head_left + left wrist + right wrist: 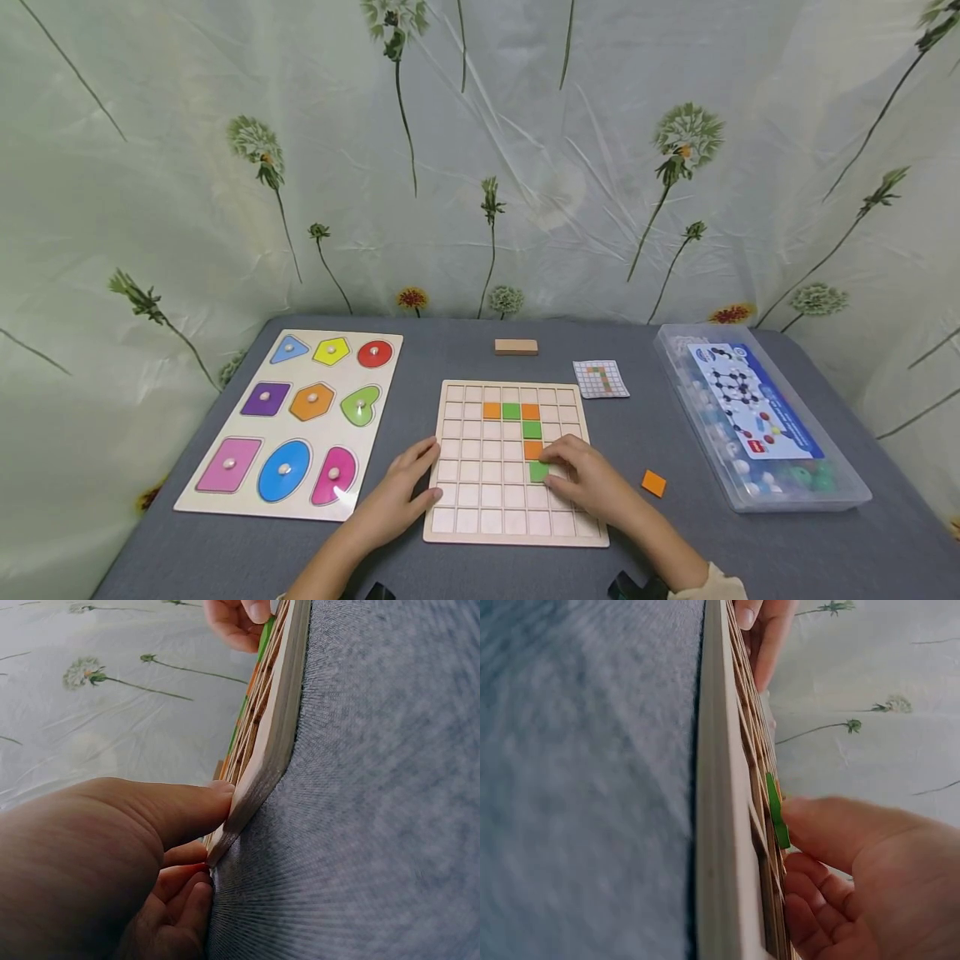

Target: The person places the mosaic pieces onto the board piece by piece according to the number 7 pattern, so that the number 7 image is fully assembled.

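A wooden grid board lies flat on the table. Orange and green square tiles form a short row and a column in its cells. My left hand touches the board's left edge with thumb and fingertips; in the left wrist view its thumb lies against the rim. At the lower end of the column, my right hand pinches a green tile at its right side. The right wrist view shows that green tile slightly raised above the grid, with the thumb against it.
An orange tile lies right of the board. Behind are a small pattern card and a wooden block. A shape puzzle board lies at left, a clear plastic case of molecular model parts at right.
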The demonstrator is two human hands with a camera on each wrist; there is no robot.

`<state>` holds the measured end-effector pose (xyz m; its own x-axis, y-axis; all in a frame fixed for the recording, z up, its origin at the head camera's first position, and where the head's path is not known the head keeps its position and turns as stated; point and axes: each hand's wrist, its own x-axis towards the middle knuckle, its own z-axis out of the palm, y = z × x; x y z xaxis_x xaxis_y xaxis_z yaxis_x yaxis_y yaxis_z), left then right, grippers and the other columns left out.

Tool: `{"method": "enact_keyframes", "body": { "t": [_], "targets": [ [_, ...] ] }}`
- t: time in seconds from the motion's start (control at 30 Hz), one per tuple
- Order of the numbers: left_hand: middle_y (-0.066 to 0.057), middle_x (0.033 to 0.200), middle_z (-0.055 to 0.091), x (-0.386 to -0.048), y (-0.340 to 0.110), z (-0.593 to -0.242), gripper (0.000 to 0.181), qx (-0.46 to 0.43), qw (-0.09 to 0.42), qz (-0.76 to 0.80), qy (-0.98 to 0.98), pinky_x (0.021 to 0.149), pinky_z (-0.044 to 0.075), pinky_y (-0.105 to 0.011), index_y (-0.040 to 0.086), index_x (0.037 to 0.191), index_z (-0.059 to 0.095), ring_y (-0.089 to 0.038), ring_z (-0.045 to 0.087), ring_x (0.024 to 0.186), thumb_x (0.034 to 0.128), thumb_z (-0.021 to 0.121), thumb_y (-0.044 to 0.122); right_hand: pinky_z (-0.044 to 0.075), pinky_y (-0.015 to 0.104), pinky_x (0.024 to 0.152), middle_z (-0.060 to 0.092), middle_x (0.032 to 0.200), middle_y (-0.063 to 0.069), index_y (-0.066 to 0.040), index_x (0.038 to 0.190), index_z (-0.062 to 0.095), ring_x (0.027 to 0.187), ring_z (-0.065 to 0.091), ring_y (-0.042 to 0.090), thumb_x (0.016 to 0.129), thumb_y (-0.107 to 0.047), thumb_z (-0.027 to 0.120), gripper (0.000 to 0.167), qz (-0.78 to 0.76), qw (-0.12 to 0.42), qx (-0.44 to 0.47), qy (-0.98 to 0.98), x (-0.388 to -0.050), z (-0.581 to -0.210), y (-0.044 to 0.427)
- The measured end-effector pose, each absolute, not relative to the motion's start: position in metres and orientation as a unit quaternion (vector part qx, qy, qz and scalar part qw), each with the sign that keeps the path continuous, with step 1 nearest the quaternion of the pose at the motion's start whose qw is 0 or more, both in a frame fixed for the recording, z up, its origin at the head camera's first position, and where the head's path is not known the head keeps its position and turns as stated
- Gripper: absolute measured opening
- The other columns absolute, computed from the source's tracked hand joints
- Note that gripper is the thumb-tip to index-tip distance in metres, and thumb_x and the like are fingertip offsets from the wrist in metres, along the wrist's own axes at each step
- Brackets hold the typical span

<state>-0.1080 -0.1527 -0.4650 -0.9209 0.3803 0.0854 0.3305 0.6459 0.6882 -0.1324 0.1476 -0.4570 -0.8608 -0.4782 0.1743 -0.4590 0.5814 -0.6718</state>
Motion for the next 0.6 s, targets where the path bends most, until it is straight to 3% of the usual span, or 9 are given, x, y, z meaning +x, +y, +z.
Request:
{"method": "enact_keyframes", "body": {
  "t": [0.23,0.4,0.6],
  "targets": [
    [-0.015,0.138,0.033,-0.108,-0.153,-0.466,0.057,0.197,0.029,0.372,0.907,0.095,0.029,-0.05,-0.005,0.132,0.039,-0.034,0.028,0.124,0.0832,0.063,0.01,0.041,0.024,0.07,0.052,0.099,-0.01,-0.014,0.102,0.064,0.083,0.046,0.007,0.078,-0.016,0.07,0.024,-0.368,0.016,-0.258,0.893,-0.131,-0.457,0.145],
    [-0.015,0.137,0.033,-0.108,-0.153,-0.466,0.056,0.197,0.031,0.372,0.906,0.095,0.029,-0.051,-0.005,0.133,0.039,-0.034,0.028,0.124,0.0836,0.063,0.011,0.044,0.028,0.076,0.054,0.103,-0.004,-0.011,0.115,0.057,0.09,0.05,0.01,0.078,-0.019,0.07,0.04,-0.377,0.024,-0.25,0.891,-0.129,-0.447,0.153],
    [-0.016,0.138,0.033,-0.109,-0.153,-0.467,0.056,0.198,0.033,0.372,0.906,0.095,0.029,-0.051,-0.005,0.133,0.039,-0.035,0.028,0.125,0.084,0.062,0.011,0.044,0.039,0.078,0.054,0.112,0.005,-0.007,0.127,0.047,0.097,0.053,0.021,0.077,-0.019,0.071,0.057,-0.367,-0.011,-0.217,0.904,-0.122,-0.43,0.174]
  ]
}}
